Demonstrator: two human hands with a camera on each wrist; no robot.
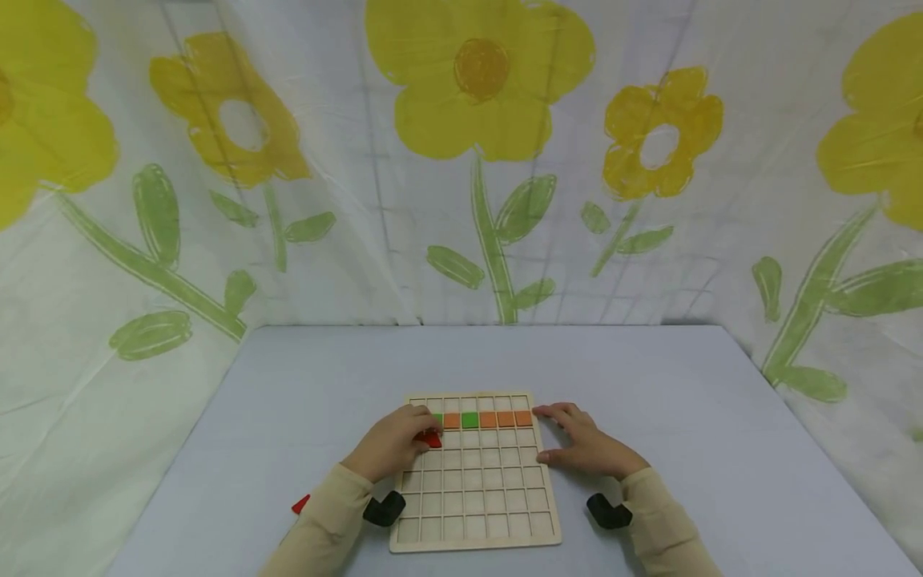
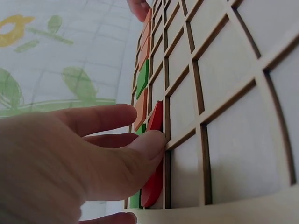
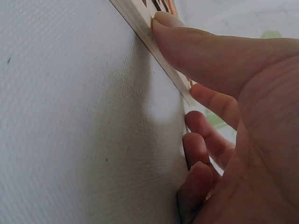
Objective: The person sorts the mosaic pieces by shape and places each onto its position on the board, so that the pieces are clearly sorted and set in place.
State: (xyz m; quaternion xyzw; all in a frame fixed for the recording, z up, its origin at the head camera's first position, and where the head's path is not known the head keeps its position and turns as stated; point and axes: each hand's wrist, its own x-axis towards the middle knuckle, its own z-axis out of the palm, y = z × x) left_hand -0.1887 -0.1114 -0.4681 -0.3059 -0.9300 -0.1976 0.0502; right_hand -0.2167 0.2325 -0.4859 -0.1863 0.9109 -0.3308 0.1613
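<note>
A wooden grid board [image 1: 472, 505] lies on the table, with green tiles [image 1: 469, 420] and orange tiles [image 1: 505, 419] along its second row from the far side. My left hand [image 1: 392, 442] is over the board's left side, its thumb and fingers pinching a flat red piece [image 1: 430, 438] with a pointed end. In the left wrist view the red piece [image 2: 154, 179] stands tilted beside the tile row; the thumb hides its middle. My right hand [image 1: 587, 445] is at the board's right edge with fingers spread. Its thumb [image 3: 175, 39] touches the edge.
Another red piece [image 1: 300, 504] lies on the white table [image 1: 649, 385], left of the board and partly hidden by the left sleeve. Dark wrist cameras [image 1: 609, 513] sit on both wrists. Behind the table hangs a flower-print cloth [image 1: 324, 120].
</note>
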